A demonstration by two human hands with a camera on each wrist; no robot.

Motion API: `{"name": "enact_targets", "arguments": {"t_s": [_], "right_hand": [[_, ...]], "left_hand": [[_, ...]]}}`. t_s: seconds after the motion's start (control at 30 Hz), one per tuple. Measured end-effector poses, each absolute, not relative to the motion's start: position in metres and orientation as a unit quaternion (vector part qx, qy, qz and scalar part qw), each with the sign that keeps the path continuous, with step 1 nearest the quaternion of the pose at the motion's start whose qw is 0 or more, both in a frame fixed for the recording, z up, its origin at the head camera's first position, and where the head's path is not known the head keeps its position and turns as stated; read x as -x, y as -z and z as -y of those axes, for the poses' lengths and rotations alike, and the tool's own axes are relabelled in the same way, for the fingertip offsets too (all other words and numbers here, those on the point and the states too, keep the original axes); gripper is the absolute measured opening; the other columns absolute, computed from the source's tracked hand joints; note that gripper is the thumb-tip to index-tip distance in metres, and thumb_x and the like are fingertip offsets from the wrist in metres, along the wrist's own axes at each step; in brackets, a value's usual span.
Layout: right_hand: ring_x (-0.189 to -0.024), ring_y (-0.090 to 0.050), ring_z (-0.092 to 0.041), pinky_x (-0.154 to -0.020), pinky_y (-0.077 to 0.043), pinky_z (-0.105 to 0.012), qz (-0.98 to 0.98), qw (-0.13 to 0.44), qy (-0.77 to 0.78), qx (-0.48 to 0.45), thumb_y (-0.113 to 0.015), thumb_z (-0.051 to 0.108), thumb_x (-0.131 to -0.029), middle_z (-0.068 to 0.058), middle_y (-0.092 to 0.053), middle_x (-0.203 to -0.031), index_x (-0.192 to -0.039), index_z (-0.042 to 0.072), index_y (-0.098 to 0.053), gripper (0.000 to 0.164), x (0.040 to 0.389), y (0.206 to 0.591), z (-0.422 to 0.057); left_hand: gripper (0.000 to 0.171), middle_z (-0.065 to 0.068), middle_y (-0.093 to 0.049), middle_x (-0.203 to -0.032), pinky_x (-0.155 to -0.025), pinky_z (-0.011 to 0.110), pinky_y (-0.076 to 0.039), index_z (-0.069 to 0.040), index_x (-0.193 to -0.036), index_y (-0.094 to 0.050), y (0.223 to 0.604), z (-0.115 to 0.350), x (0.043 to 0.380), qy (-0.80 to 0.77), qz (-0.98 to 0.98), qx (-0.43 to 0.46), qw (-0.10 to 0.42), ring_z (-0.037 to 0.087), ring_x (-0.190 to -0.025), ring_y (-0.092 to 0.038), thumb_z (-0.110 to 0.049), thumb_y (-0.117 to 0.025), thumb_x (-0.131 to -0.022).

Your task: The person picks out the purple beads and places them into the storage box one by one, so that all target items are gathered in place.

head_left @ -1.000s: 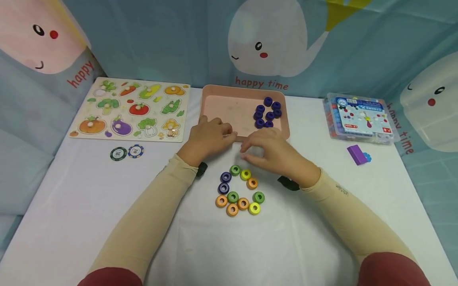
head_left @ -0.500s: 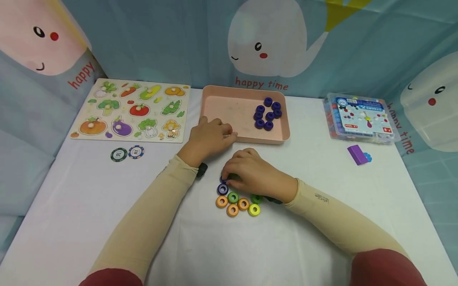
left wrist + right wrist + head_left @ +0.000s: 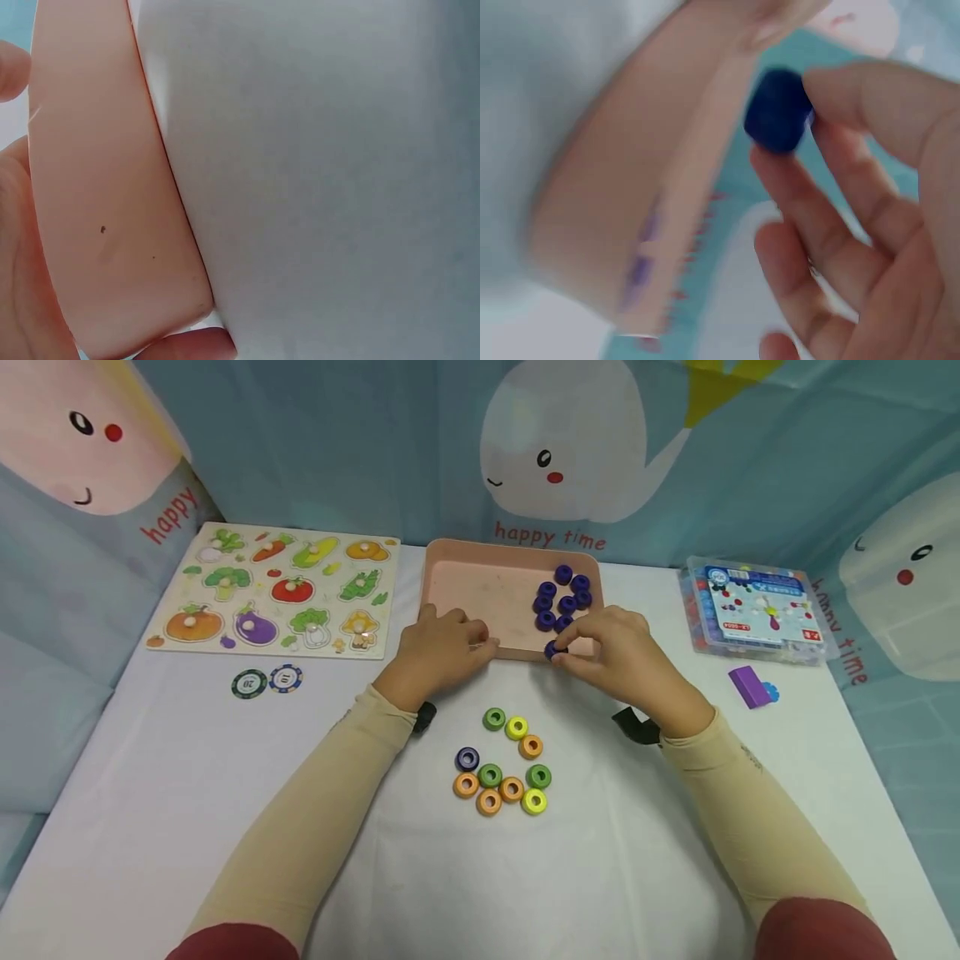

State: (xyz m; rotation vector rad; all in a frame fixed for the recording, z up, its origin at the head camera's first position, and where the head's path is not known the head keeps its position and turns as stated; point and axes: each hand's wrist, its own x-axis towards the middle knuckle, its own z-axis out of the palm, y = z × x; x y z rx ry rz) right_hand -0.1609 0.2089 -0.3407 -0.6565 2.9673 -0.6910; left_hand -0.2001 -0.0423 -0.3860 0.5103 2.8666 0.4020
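Note:
My right hand pinches a dark purple ring bead between thumb and fingertips at the front rim of the pink tray; the right wrist view shows the same bead held near the tray wall. My left hand grips the tray's front left corner, its fingers around the wall in the left wrist view. Several purple ring beads lie in the tray's right end. On the table in front are loose ring beads: green, yellow, orange and one purple.
At the left lies a vegetable peg puzzle board, with two poker chips below it. A clear plastic box stands at the right, a purple block before it. A printed curtain hangs behind.
My right hand came down to the bead figure, took its upper left purple bead and carried it up and right to the tray. My left hand stays on the tray.

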Motion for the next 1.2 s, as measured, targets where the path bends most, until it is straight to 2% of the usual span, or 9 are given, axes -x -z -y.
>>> {"name": "enact_targets", "arguments": {"t_s": [0.1, 0.23, 0.43, 0.53, 0.63, 0.73, 0.9, 1.2], "right_hand": [[-0.107, -0.054, -0.027, -0.101, -0.025, -0.056, -0.963, 0.025, 0.231, 0.140, -0.076, 0.030, -0.088, -0.001, -0.074, -0.098, -0.094, 0.020, -0.075, 0.012, 0.176, 0.354, -0.220], [-0.097, -0.051, -0.027, -0.095, -0.023, -0.054, -0.964, 0.036, 0.245, 0.098, -0.076, 0.032, -0.088, -0.004, -0.074, -0.089, -0.091, 0.019, -0.073, 0.013, 0.190, 0.368, -0.225], [-0.097, -0.050, -0.028, -0.097, -0.020, -0.055, -0.971, 0.046, 0.222, 0.079, -0.076, 0.034, -0.088, -0.006, -0.072, -0.091, -0.094, 0.018, -0.073, 0.018, 0.205, 0.375, -0.225], [-0.101, -0.053, -0.031, -0.099, -0.022, -0.058, -0.978, 0.028, 0.190, 0.086, -0.075, 0.035, -0.089, -0.006, -0.073, -0.097, -0.100, 0.017, -0.073, 0.020, 0.205, 0.373, -0.221], [-0.104, -0.056, -0.030, -0.097, -0.027, -0.060, -0.977, -0.004, 0.173, 0.122, -0.074, 0.034, -0.089, -0.004, -0.073, -0.103, -0.102, 0.018, -0.075, 0.020, 0.188, 0.363, -0.208], [-0.105, -0.058, -0.024, -0.098, -0.031, -0.055, -0.961, -0.018, 0.183, 0.206, -0.076, 0.033, -0.088, 0.002, -0.073, -0.104, -0.101, 0.020, -0.075, 0.018, 0.157, 0.351, -0.185], [-0.106, -0.056, -0.015, -0.100, -0.032, -0.045, -0.922, 0.041, 0.178, 0.342, -0.076, 0.037, -0.088, 0.013, -0.070, -0.102, -0.096, 0.027, -0.073, 0.014, 0.113, 0.353, -0.142], [-0.097, -0.054, -0.012, -0.100, -0.035, -0.042, -0.913, 0.067, 0.104, 0.390, -0.073, 0.042, -0.089, 0.018, -0.069, -0.093, -0.092, 0.031, -0.072, 0.012, 0.096, 0.370, -0.114]], "left_hand": [[0.050, 0.002, -0.058, -0.132, -0.080, 0.053, -0.049, -0.030, -0.124, -0.065, 0.387, 0.041, 0.199, -0.142, -0.969, -0.174, 0.102, 0.030, -0.106, -0.041, -0.060, -0.036, -0.097], [0.051, 0.002, -0.058, -0.132, -0.081, 0.053, -0.050, -0.031, -0.127, -0.064, 0.387, 0.040, 0.198, -0.143, -0.969, -0.175, 0.097, 0.030, -0.107, -0.041, -0.060, -0.036, -0.097], [0.051, 0.003, -0.058, -0.133, -0.080, 0.052, -0.050, -0.030, -0.130, -0.063, 0.384, 0.040, 0.198, -0.139, -0.970, -0.176, 0.094, 0.030, -0.106, -0.042, -0.059, -0.037, -0.097], [0.051, 0.003, -0.058, -0.133, -0.080, 0.052, -0.050, -0.030, -0.130, -0.063, 0.383, 0.040, 0.198, -0.137, -0.970, -0.176, 0.095, 0.031, -0.107, -0.042, -0.059, -0.037, -0.097], [0.051, 0.002, -0.058, -0.133, -0.080, 0.052, -0.050, -0.030, -0.128, -0.064, 0.382, 0.040, 0.199, -0.135, -0.969, -0.181, 0.099, 0.030, -0.107, -0.042, -0.059, -0.037, -0.097], [0.050, 0.002, -0.058, -0.132, -0.079, 0.052, -0.051, -0.030, -0.126, -0.065, 0.381, 0.041, 0.200, -0.131, -0.970, -0.183, 0.096, 0.030, -0.106, -0.042, -0.060, -0.036, -0.097], [0.050, 0.001, -0.058, -0.130, -0.078, 0.053, -0.051, -0.031, -0.127, -0.064, 0.380, 0.043, 0.200, -0.122, -0.973, -0.170, 0.095, 0.031, -0.106, -0.043, -0.059, -0.036, -0.097], [0.051, 0.001, -0.057, -0.131, -0.079, 0.054, -0.051, -0.031, -0.123, -0.063, 0.381, 0.044, 0.200, -0.118, -0.971, -0.172, 0.116, 0.033, -0.112, -0.043, -0.063, -0.033, -0.097]]}}
